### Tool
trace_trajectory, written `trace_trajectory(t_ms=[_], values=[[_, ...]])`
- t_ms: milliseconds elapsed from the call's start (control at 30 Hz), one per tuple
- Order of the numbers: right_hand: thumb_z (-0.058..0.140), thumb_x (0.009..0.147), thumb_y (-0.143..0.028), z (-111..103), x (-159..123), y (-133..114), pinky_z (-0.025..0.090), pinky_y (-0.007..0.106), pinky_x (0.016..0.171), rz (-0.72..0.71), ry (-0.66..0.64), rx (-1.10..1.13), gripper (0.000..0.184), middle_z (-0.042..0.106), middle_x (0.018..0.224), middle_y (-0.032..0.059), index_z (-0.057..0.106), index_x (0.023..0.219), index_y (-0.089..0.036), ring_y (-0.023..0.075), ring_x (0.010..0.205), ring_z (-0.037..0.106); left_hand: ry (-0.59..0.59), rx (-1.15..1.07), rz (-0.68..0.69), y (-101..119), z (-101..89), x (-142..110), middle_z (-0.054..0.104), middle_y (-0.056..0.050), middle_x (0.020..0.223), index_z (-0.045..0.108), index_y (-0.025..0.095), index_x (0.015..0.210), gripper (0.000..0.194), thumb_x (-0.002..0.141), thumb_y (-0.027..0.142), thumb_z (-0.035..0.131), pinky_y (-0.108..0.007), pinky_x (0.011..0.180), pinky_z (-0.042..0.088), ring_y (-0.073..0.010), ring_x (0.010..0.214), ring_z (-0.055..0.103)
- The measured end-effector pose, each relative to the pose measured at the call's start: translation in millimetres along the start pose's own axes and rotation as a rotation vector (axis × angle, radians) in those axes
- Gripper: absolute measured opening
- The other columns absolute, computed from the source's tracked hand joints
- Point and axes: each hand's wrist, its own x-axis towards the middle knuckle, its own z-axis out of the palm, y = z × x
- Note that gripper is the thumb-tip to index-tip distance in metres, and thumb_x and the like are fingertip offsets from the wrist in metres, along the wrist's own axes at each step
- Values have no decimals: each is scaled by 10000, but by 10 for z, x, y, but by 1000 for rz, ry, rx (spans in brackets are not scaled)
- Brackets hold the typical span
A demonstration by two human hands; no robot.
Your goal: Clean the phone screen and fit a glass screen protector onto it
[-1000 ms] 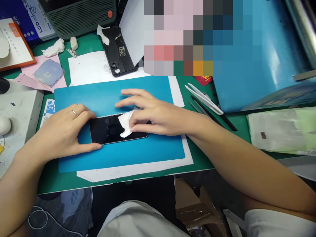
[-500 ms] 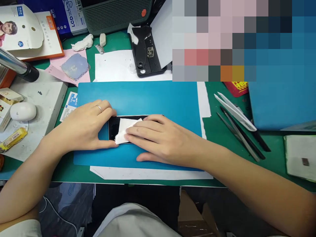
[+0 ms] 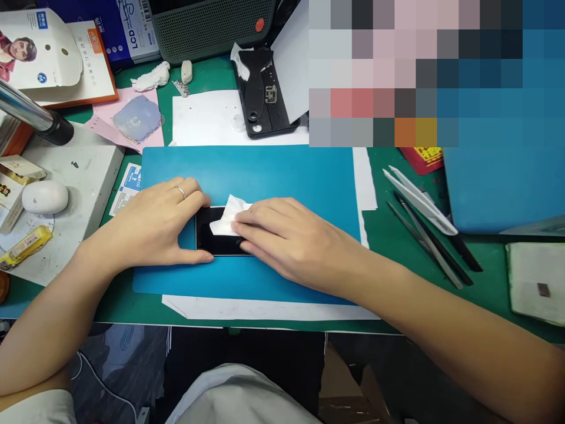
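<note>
A phone (image 3: pixel 216 245) with a black, glossy face lies flat and lengthwise on the blue mat (image 3: pixel 247 171). My left hand (image 3: pixel 170 221) grips its left end, thumb along the near edge and fingers at the far edge. Pressed on the phone's face is a white wipe (image 3: pixel 229 217), pinched under the fingers of my right hand (image 3: pixel 286 238). That hand covers the phone's right part. The wipe's loose corner sticks up past the phone's far edge.
Right of the mat lie several tweezers (image 3: pixel 430 227) and a white pad (image 3: pixel 536 282). Behind it are a black phone case (image 3: pixel 265 88), a speaker (image 3: pixel 216 29) and a blue-grey sponge-like piece (image 3: pixel 138 119). A white box (image 3: pixel 88 171) stands at the left, below a metal pole (image 3: pixel 26 106).
My right hand has slid the wipe away from me and slightly right, from the phone's near edge toward its far edge. My left hand keeps its hold on the phone.
</note>
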Motion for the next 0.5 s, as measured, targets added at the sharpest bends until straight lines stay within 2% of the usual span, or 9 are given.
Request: trace_trajectory(t_ms=[67,267,500], values=[[538,1131,-125,44,23,-4,588,393,821,14,21,-8,233,819,1134,156,765,1169,-88,254,1007,733,0,-1,1,5,-5,4,700,-133,1153,654,168,1255,674,889,722,773,-438,849,528,-342,1030,684],[547,1125,-118,88,41,62,588,388,794,30,47,-47,227,806,1097,123,770,1162,-135,249,981,704,-13,9,-9,18,-30,10,703,-130,1159,646,180,1253,678,891,743,755,-433,843,524,-333,1018,680],[629,1064,-73,12,20,155,629,373,747,6,137,-56,181,790,949,146,776,963,-97,231,856,689,-8,33,9,5,-11,3,701,-136,1152,636,168,1257,685,912,752,729,-442,855,533,-342,1030,686]])
